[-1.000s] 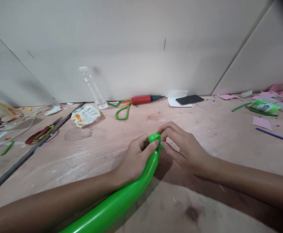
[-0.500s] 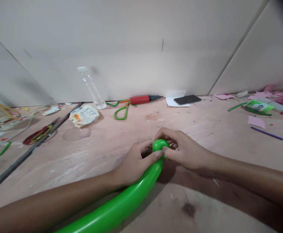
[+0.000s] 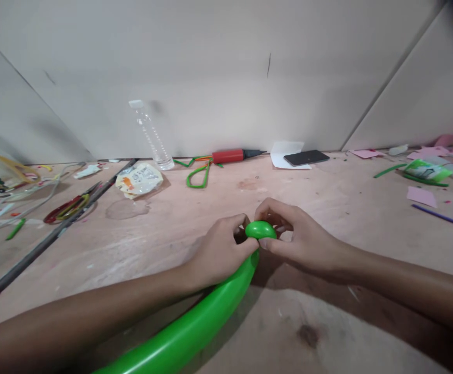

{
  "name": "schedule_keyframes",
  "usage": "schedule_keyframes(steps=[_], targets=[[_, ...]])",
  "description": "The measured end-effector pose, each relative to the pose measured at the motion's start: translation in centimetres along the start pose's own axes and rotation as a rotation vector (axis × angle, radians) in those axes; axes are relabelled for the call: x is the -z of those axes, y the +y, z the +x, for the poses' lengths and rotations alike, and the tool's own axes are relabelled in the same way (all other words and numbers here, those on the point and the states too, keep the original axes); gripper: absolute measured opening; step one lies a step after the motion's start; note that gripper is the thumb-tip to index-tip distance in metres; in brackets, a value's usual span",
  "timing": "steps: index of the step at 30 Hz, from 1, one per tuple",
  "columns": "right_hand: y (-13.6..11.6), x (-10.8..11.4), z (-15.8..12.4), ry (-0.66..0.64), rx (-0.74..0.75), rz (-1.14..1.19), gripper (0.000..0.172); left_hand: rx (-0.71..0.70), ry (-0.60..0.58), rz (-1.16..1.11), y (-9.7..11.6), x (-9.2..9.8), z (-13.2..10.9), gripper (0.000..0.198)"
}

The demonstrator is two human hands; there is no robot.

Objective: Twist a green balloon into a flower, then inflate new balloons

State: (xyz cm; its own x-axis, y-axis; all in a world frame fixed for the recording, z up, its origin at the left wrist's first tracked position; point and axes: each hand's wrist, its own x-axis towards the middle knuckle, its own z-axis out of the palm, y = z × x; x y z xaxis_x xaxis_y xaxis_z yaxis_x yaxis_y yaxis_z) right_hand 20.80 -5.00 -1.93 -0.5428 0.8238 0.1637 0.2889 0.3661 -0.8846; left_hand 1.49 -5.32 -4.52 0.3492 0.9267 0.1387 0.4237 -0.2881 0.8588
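Note:
A long green balloon (image 3: 195, 327) lies across the wooden table (image 3: 179, 228) from the lower left up to the middle. My left hand (image 3: 220, 253) pinches the balloon just below a small round bubble at its tip (image 3: 261, 229). My right hand (image 3: 300, 240) curls its fingers around that bubble from the right, thumb under it. Both hands are closed on the balloon, close together and touching.
Along the back wall stand a clear plastic bottle (image 3: 151, 136), a red balloon pump (image 3: 232, 155) with green balloon strips (image 3: 198, 176), and a phone (image 3: 306, 157) on white paper. A snack packet (image 3: 138, 180) and scissors (image 3: 68, 208) lie left. Pink paper scraps and a green packet (image 3: 424, 170) lie right.
The small bubble at the balloon's tip has turned between my fingers and now shows rounder and more to the right. Both hands stayed in about the same place.

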Motion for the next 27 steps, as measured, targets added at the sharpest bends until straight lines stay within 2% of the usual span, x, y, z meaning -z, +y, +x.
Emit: schedule_keyframes(steps=[5, 8, 12, 15, 19, 22, 25, 27], targets=[[0.1, 0.0, 0.0, 0.024, 0.063, 0.003, 0.027, -0.044, -0.066, 0.196, 1.1, 0.6, -0.3, 0.021], [0.3, 0.0, 0.2, 0.032, 0.044, -0.005, 0.023, -0.047, -0.047, 0.244, 1.0, 0.6, -0.4, 0.019], [0.1, 0.1, 0.3, 0.021, 0.003, 0.004, 0.020, -0.074, 0.028, 0.153, 0.1, 0.1, -0.5, 0.011], [-0.3, 0.1, 0.2, 0.010, 0.036, -0.048, 0.023, -0.062, 0.044, 0.140, 0.1, -0.2, -0.6, 0.008], [-0.4, -0.1, -0.1, 0.014, 0.073, -0.103, 0.027, -0.041, -0.001, 0.166, 0.6, 0.0, -0.6, 0.007], [-0.3, -0.1, -0.1, 0.035, 0.029, -0.028, 0.029, -0.083, -0.040, 0.046, 0.6, 0.0, -0.6, 0.011], [0.1, 0.3, 0.3, -0.012, 0.002, 0.052, 0.032, -0.092, -0.070, -0.111, 0.3, -0.2, -0.6, 0.005], [0.5, 0.6, 0.7, -0.043, -0.012, 0.086, 0.026, -0.066, -0.100, -0.180, 0.1, -0.3, -0.7, 0.008]])
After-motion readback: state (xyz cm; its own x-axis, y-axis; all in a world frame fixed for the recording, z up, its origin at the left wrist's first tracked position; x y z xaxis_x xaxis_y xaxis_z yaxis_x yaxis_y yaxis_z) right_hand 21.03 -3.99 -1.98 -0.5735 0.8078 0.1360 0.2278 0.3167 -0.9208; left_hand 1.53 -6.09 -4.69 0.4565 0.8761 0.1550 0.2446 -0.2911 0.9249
